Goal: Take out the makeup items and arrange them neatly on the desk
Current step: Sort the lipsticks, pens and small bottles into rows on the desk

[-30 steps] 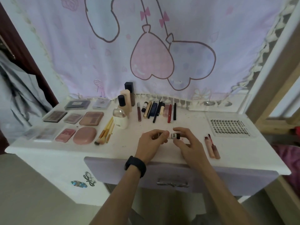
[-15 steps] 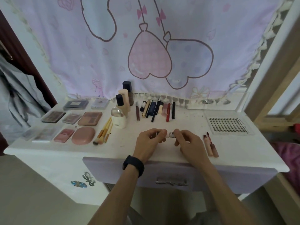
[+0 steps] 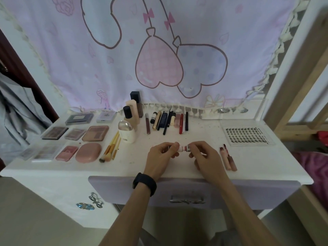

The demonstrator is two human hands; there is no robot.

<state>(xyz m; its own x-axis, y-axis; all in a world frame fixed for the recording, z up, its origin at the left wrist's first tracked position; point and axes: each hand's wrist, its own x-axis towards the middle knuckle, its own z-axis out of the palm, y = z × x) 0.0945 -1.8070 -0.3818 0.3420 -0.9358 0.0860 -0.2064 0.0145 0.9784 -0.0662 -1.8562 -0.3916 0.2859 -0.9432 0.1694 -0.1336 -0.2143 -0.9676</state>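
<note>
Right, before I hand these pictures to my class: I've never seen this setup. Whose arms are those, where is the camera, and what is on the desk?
There is no machine here: a person works with two bare hands. The camera sits on their head and looks forward and down, so the arms enter from the bottom. The left hand, above a black wristband, and the right hand pinch a small tube between them over the white desk. Laid out on it are palettes at the left, brushes, bottles, a row of pencils and lipsticks, a lash tray and two lip tubes.
</note>
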